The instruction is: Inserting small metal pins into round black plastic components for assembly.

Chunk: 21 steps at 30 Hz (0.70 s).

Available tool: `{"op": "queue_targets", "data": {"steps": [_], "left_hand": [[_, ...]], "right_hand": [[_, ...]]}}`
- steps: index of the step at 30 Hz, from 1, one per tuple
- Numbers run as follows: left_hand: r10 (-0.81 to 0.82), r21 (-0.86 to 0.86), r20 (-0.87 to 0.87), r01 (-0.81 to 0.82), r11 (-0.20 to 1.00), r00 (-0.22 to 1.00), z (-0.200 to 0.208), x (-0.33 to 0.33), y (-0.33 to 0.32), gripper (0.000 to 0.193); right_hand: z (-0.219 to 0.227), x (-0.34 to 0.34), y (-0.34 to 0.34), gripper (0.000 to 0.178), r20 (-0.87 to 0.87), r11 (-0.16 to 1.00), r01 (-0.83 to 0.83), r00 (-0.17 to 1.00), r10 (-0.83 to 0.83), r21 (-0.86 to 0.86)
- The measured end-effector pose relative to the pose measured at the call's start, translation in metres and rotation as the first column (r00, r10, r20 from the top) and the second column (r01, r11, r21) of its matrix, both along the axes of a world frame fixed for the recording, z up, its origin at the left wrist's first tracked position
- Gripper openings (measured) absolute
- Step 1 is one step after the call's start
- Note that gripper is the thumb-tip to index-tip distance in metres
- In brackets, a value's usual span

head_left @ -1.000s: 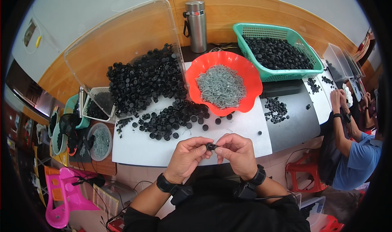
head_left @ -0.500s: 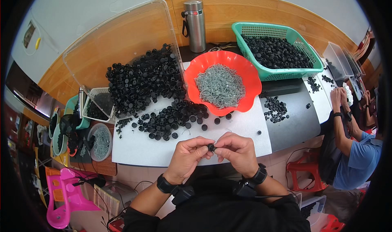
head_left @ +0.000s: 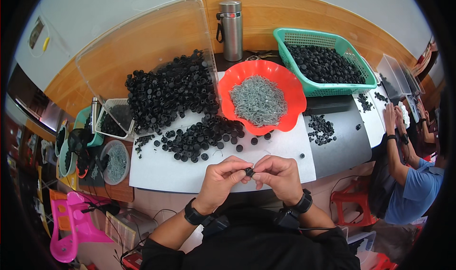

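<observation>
A small round black plastic part (head_left: 249, 171) is pinched between the fingertips of both hands, just over the near edge of the white work surface (head_left: 156, 175). My left hand (head_left: 222, 177) grips its left side, thumb against fingers. From the right, my right hand (head_left: 277, 174) closes on it too; any smaller piece in those fingertips is hidden. Beyond my hands lies a loose heap of black round caps (head_left: 202, 139), spilling from a clear plastic bin (head_left: 209, 30) full of the same. A red scalloped bowl (head_left: 295, 106) of thin silvery metal pieces (head_left: 259, 101) stands behind.
At the back stand a steel flask (head_left: 232, 34) and a green basket (head_left: 327, 90) of black parts. Small black pieces (head_left: 321, 130) lie on a dark mat (head_left: 346, 149). On the right a person in a blue shirt (head_left: 418, 194) works. A pink stool (head_left: 78, 222) stands lower left.
Both hands keep the black part pinched, and it has turned slightly between the fingers. The whole view has shifted a little.
</observation>
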<state>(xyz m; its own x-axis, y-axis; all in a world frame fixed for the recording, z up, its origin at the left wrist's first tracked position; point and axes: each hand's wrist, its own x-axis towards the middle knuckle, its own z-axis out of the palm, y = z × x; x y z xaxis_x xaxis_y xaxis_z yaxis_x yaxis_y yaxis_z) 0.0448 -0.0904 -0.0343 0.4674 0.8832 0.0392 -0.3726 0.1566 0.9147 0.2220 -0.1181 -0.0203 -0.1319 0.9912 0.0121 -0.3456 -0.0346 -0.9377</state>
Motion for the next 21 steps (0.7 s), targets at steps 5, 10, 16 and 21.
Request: {"op": "queue_targets", "data": {"steps": [5, 10, 16, 21], "left_hand": [[0.042, 0.071, -0.045, -0.038, 0.997, 0.998, 0.000, 0.000, 0.000, 0.019], [0.073, 0.254, -0.200, -0.020, 0.967, 0.977, -0.001, -0.004, 0.004, 0.020], [0.082, 0.230, -0.213, -0.032, 0.973, 0.974, 0.002, -0.006, 0.004, 0.019], [0.105, 0.215, -0.209, -0.059, 0.975, 0.972, -0.006, -0.008, 0.006, 0.019]], "right_hand": [[-0.004, 0.000, 0.002, 0.007, -0.002, 1.000, -0.020, 1.000, 0.020, 0.010], [-0.006, -0.003, 0.003, 0.006, 0.029, 1.000, -0.020, 0.999, 0.020, -0.006], [-0.005, -0.008, 0.006, 0.007, 0.220, 0.984, 0.000, 0.975, -0.040, 0.179], [-0.013, -0.013, 0.013, 0.005, 0.178, 0.994, 0.002, 0.984, -0.021, 0.108]]}}
